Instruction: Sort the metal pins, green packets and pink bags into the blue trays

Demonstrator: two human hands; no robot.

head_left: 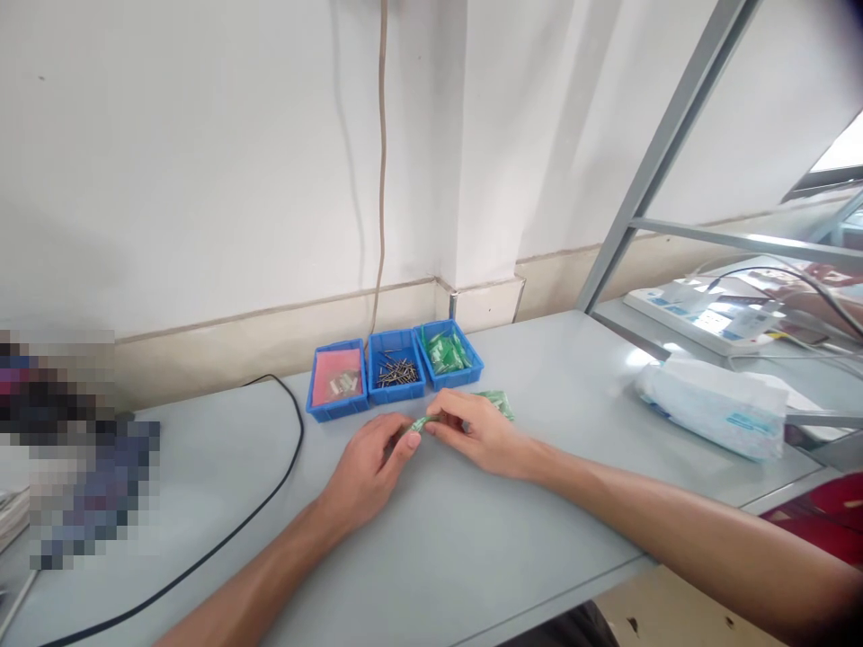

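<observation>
A small green piece point(419, 423) is pinched between the fingers of my left hand point(369, 463), just above the table. My right hand point(477, 433) closes its thumb and fingertips on the other end of that piece. Flat green-and-white pieces point(500, 402) lie on the table behind my right hand, partly hidden by it. Beyond both hands stands a row of blue bins: the left bin point(337, 412) holds a pink sheet and small pale parts, the middle bin point(397, 392) holds thin metal pins or screws, and the right bin point(462, 376) holds more green pieces.
A black cable point(283, 481) curves across the left of the grey table point(431, 557). On the right lie a white-and-blue plastic pack point(715, 409) and a metal frame post point(664, 153). A blurred-out person is at the left edge. Behind rises a white wall.
</observation>
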